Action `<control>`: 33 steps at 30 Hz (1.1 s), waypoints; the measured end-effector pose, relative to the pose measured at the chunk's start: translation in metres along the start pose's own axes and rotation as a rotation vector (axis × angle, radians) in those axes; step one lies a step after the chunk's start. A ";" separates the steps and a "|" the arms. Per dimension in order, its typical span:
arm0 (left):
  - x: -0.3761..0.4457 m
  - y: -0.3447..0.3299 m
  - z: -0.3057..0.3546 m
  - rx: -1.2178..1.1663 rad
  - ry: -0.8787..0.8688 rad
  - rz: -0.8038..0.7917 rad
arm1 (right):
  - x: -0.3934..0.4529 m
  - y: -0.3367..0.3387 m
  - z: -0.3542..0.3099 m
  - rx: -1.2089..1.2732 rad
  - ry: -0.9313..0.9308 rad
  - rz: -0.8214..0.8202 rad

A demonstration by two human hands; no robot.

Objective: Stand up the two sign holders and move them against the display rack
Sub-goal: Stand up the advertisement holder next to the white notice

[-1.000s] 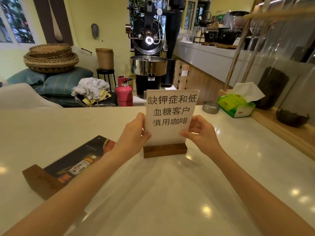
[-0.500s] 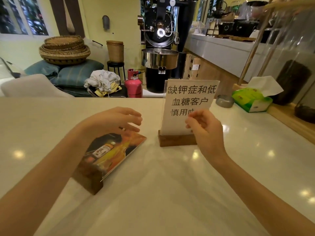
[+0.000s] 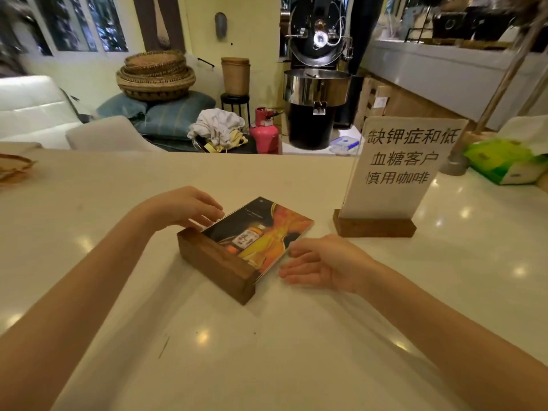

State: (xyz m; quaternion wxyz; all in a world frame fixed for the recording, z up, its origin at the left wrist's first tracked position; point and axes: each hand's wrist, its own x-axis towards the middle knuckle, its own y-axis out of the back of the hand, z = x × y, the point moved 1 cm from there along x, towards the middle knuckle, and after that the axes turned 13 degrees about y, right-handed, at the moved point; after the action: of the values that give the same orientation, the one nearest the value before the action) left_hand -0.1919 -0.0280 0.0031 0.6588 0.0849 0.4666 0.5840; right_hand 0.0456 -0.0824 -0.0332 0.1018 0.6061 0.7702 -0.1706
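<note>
A sign holder with a white card of black characters stands upright on its wooden base at the right of the white counter. A second sign holder, with a dark and orange bottle picture and a wooden block base, lies flat in the middle. My left hand hovers open at its far left edge, fingertips at the picture's corner. My right hand rests open on the counter at its right edge, fingers touching or nearly touching the picture's side.
A green tissue box and a small grey dish sit at the counter's right, by the display rack's wooden post. A woven tray is at the left edge. Beyond the counter stand a coffee roaster and a pink gas cylinder.
Both hands let go of the upright sign, which stays standing at the right. They moved down and left to the lying sign holder, one on each side of it.
</note>
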 end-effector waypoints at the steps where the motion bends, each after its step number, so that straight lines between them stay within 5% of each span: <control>1: 0.001 0.000 -0.004 -0.008 0.006 -0.016 | 0.001 -0.003 0.001 0.007 -0.020 -0.011; 6: 0.007 -0.002 -0.013 -0.059 0.036 -0.113 | 0.008 -0.020 0.006 0.038 -0.044 -0.014; 20: 0.009 -0.011 0.000 -0.011 -0.010 -0.044 | 0.013 -0.019 0.008 -0.021 0.085 0.062; 33: 0.011 -0.018 0.035 -0.342 -0.257 0.030 | 0.012 0.018 -0.038 -0.528 0.610 0.123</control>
State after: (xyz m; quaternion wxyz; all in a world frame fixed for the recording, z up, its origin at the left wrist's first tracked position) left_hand -0.1556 -0.0088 0.0048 0.7089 0.0526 0.2715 0.6489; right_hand 0.0623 -0.0527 -0.0054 0.0307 0.6269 0.7447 0.2269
